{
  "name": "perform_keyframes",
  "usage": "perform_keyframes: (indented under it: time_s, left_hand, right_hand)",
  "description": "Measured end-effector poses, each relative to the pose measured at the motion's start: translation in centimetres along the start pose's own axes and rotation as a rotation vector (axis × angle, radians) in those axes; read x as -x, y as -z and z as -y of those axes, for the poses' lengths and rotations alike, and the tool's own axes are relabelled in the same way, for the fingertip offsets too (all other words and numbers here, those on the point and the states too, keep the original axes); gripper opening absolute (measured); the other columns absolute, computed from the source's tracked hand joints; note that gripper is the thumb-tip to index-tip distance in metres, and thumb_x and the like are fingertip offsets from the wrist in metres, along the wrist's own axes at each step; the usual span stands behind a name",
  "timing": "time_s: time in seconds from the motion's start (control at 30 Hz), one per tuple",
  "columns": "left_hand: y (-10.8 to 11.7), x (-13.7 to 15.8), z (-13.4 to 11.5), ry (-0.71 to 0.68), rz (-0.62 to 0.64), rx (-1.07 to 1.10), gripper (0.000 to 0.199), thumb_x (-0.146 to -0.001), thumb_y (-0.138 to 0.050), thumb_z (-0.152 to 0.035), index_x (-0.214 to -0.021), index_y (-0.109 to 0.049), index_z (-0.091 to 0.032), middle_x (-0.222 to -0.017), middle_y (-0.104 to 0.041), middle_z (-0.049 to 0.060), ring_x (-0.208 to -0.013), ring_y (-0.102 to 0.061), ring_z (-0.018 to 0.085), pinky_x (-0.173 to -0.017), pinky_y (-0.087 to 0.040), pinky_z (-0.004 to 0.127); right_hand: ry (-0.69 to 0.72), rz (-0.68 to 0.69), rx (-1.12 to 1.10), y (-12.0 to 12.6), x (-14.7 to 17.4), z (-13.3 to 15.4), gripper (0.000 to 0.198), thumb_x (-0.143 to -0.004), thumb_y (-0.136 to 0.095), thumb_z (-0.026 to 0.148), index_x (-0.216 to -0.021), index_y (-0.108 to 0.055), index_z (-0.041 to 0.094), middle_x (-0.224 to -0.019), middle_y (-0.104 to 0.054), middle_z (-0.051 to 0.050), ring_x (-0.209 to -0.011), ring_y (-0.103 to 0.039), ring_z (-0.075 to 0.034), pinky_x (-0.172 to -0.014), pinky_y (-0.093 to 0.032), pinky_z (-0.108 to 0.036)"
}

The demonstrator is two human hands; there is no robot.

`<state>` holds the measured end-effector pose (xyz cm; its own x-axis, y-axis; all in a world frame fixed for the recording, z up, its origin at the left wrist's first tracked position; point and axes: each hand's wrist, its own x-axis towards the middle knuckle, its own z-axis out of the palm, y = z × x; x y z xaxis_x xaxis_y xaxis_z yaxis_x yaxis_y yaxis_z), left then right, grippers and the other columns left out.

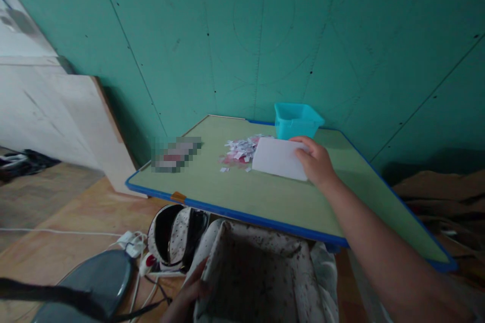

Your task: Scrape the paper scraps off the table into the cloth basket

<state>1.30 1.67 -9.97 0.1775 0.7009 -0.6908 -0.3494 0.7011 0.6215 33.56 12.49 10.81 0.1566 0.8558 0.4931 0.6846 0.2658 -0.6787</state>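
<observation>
My right hand [316, 161] is closed on the right end of a flat white card [280, 158], thumb on the near face. The card is tilted over the table and its left edge is beside a heap of small white and pink paper scraps [241, 148]. A few scraps lie loose near the heap. Low in the view, my left hand [191, 290] grips the left rim of a box with a spotted cloth lining [261, 229], held below the table's front edge. Its fingers are partly hidden, and the dark inside of the box shows no clear contents.
The pale green table [227, 192] has a blue edge and stands against a green wall. A turquoise bin [297, 121] sits at the back behind the card. A pixelated item [176, 155] lies at left. Below are a spotted bag [178, 237], a grey stool [94, 277] and cables.
</observation>
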Motion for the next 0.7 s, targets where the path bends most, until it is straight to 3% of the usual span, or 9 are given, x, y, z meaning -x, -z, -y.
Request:
perform_keyframes:
  time_s: [0.17,0.33,0.4,0.6,0.7]
  left_hand:
    - [-1.3,2.5,0.1,0.031,-0.003,0.095,0.072,-0.045,-0.061,-0.011,-0.115,-0.046,-0.02,-0.066,-0.07,0.0,-0.066,-0.064,0.029,-0.063,-0.045,0.037]
    - [-3.9,5.8,-1.0,0.019,0.05,0.186,0.069,-0.05,-0.059,-0.012,-0.117,-0.044,-0.019,-0.077,-0.071,0.003,-0.081,-0.063,0.031,-0.069,-0.046,0.039]
    - [-4.5,6.6,-1.5,0.013,0.098,0.218,0.065,-0.052,-0.057,-0.012,-0.116,-0.046,-0.019,-0.081,-0.071,0.004,-0.084,-0.062,0.031,-0.069,-0.046,0.04]
    - [-5.3,8.0,-2.1,0.018,0.115,0.28,0.063,-0.056,-0.055,-0.012,-0.118,-0.043,-0.018,-0.085,-0.071,0.004,-0.089,-0.06,0.029,-0.068,-0.047,0.036]
    - [-4.8,7.2,-1.5,0.005,0.1,0.273,0.066,-0.055,-0.055,-0.009,-0.119,-0.042,-0.018,-0.08,-0.071,0.003,-0.084,-0.062,0.027,-0.066,-0.046,0.034]
  right_hand:
    - [-0.173,0.063,0.01,0.2,-0.8,-0.7,0.028,-0.066,-0.044,0.025,-0.088,-0.059,0.018,-0.073,-0.059,-0.002,-0.059,-0.049,-0.015,-0.05,-0.034,-0.024]
    - [-0.243,0.387,-0.185,-0.5,-0.3,-0.3,0.027,-0.064,-0.046,0.024,-0.089,-0.054,0.019,-0.065,-0.056,0.001,-0.053,-0.048,-0.012,-0.047,-0.033,-0.021]
    - [-0.253,0.452,-0.287,-0.6,-0.1,-0.1,0.029,-0.064,-0.046,0.023,-0.092,-0.053,0.019,-0.067,-0.056,0.002,-0.053,-0.049,-0.011,-0.047,-0.033,-0.021]
    - [-0.235,0.228,-0.203,0.0,-0.7,-0.8,0.027,-0.065,-0.045,0.025,-0.09,-0.053,0.018,-0.066,-0.054,0.002,-0.052,-0.046,-0.011,-0.046,-0.031,-0.02]
    - [-0.214,0.258,-0.128,0.1,-0.9,-1.4,0.025,-0.065,-0.045,0.025,-0.088,-0.054,0.019,-0.065,-0.055,0.002,-0.054,-0.047,-0.011,-0.046,-0.031,-0.021]
